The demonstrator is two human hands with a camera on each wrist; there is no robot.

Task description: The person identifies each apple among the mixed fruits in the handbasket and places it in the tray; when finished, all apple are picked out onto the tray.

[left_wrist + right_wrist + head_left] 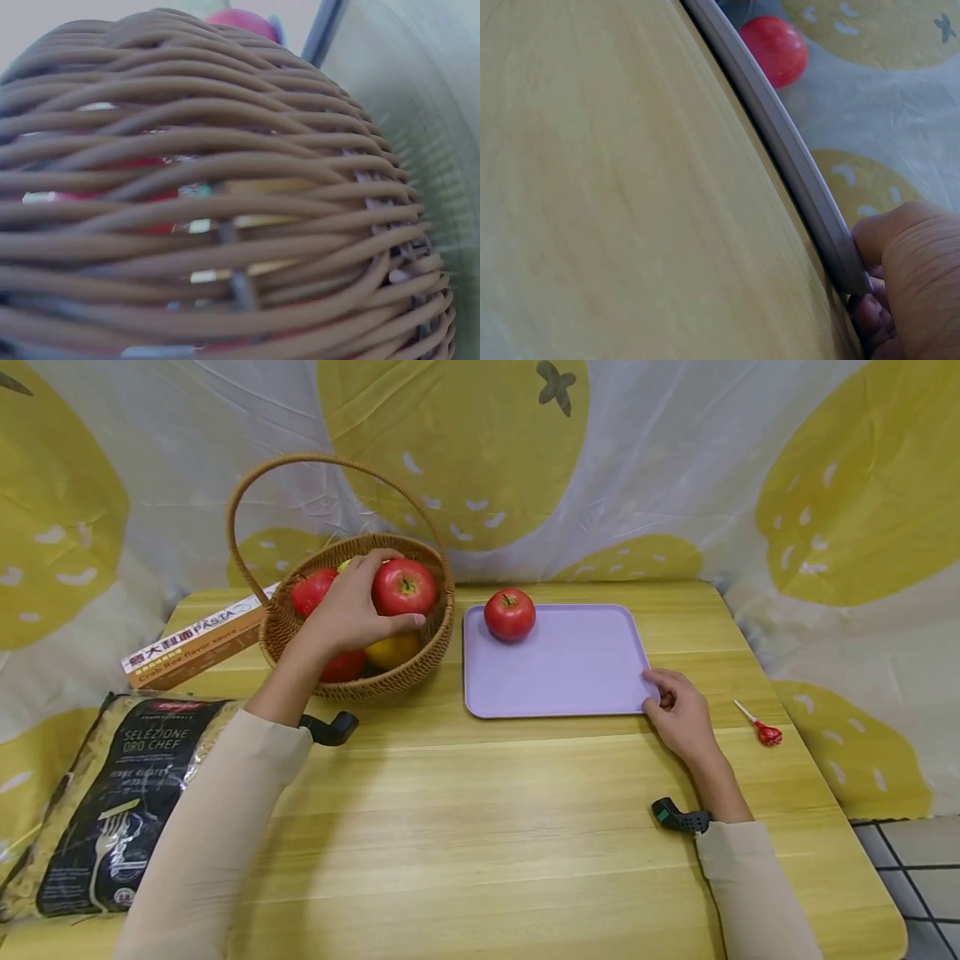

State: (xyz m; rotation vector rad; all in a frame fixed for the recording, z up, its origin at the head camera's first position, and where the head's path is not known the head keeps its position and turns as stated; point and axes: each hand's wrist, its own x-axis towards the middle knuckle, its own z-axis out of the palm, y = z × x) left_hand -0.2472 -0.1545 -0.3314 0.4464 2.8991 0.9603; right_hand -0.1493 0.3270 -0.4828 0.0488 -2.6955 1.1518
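My left hand (352, 614) reaches into a wicker basket (401, 675), its fingers and thumb around a red apple (405, 585) near the rim. Other red fruit (312, 592) and a yellow fruit (393, 650) lie in the basket below and beside it. In the left wrist view, the basket's woven side (210, 165) fills most of the picture and hides the hand. My right hand (681, 714) pinches the near right corner of a lilac tray (562, 668). On the tray's far left corner sits another red apple (510, 615).
A pasta box (198, 643) lies left of the basket, partly behind it. Nearer, a black pasta bag (120, 793) lies under the left sleeve. A red lollipop (767, 732) rests right of the tray, by the table's right edge. A fruit-print cloth (637, 468) hangs behind.
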